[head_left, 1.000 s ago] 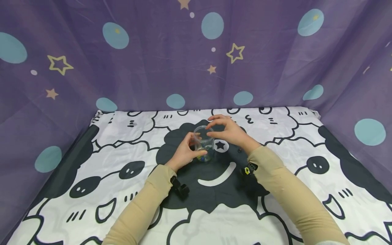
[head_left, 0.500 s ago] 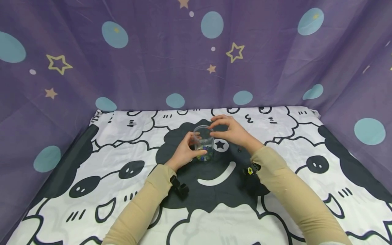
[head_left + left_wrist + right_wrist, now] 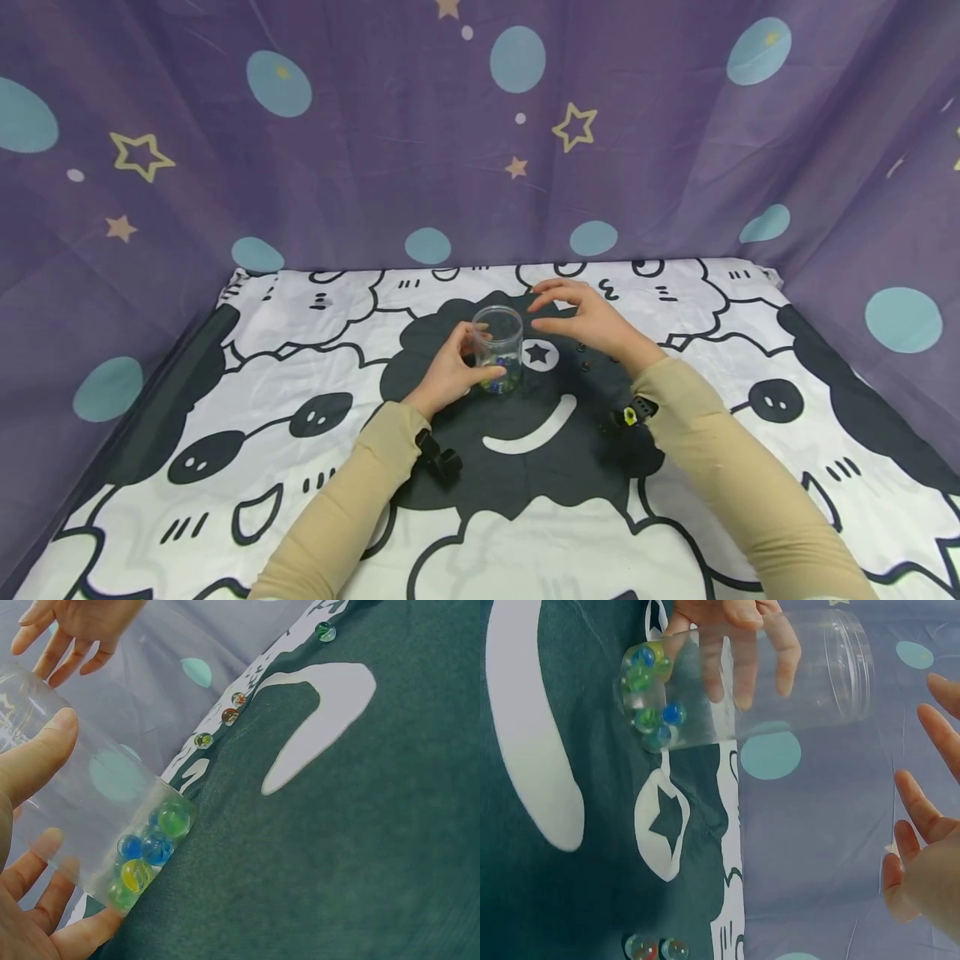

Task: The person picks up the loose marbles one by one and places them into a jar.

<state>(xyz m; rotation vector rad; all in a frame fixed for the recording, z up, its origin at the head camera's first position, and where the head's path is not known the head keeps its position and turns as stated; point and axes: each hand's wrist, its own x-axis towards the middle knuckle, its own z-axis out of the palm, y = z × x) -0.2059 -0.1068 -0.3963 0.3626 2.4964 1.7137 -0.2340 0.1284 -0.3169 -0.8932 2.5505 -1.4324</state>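
A clear plastic jar [image 3: 498, 329] without a lid stands upright on the dark patch of the cloth. Several green, blue and yellow glass marbles [image 3: 156, 847] lie at its bottom. My left hand [image 3: 453, 372] grips the jar from the left, thumb in front and fingers behind. To the right of the jar's rim, my right hand [image 3: 588, 320] hovers with loosely bent, spread fingers [image 3: 922, 806] and nothing between them. Below that hand, loose marbles [image 3: 585, 366] lie on the cloth; in the left wrist view one green marble [image 3: 325, 631] sits apart from the others.
The table is covered with a white and black cartoon-print cloth [image 3: 540, 542]. Behind and at both sides hangs a purple curtain [image 3: 360, 167] with stars and blue dots. Small cameras are strapped to both wrists.
From over the jar's mouth, my right hand has moved right, clear of the rim, and more loose marbles show beneath it. My left hand and the jar have stayed in place.
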